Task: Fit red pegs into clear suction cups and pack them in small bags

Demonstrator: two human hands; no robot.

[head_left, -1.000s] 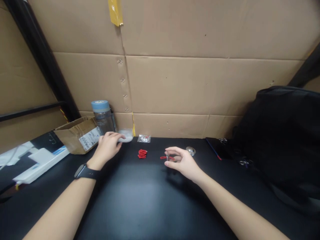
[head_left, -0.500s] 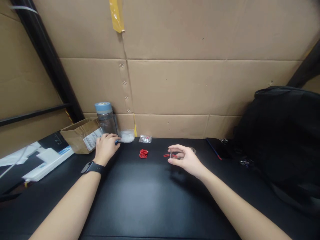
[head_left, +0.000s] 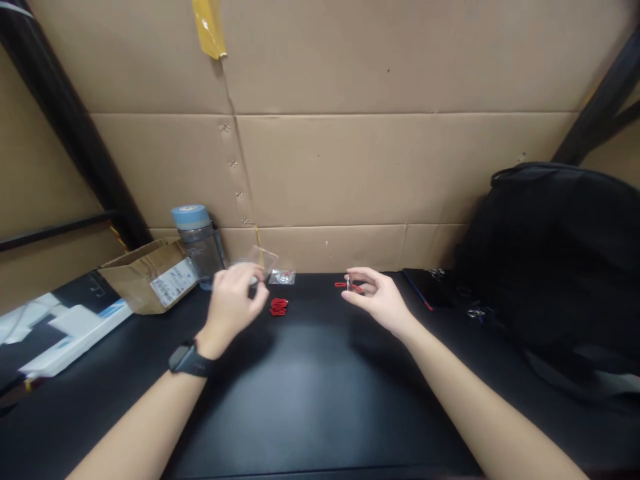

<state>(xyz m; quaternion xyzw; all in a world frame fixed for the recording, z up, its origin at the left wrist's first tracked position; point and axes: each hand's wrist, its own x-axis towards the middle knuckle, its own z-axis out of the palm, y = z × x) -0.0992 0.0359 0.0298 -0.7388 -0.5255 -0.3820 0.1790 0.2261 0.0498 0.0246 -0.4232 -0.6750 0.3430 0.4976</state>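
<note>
My left hand [head_left: 235,300], with a black watch on its wrist, is lifted over the black table [head_left: 310,393] and pinches a small clear plastic bag [head_left: 263,258]. My right hand [head_left: 377,297] hovers to the right and pinches a small metal ring with a red cord [head_left: 349,285] on it. Between the hands a little heap of red cords [head_left: 279,307] lies on the table. Behind it a small clear packet [head_left: 283,276] with something red inside rests by the cardboard wall.
A grey water bottle with a blue lid [head_left: 197,243] and an open cardboard box [head_left: 150,273] stand at the back left, with white boxes [head_left: 65,330] beside them. A black backpack [head_left: 560,260] fills the right. A dark flat device [head_left: 433,288] lies by it.
My left hand picked the clear plastic bag up from beside the bottle and brought it toward the middle. My right hand rose slightly with the ring and red cord. The view shifted.
</note>
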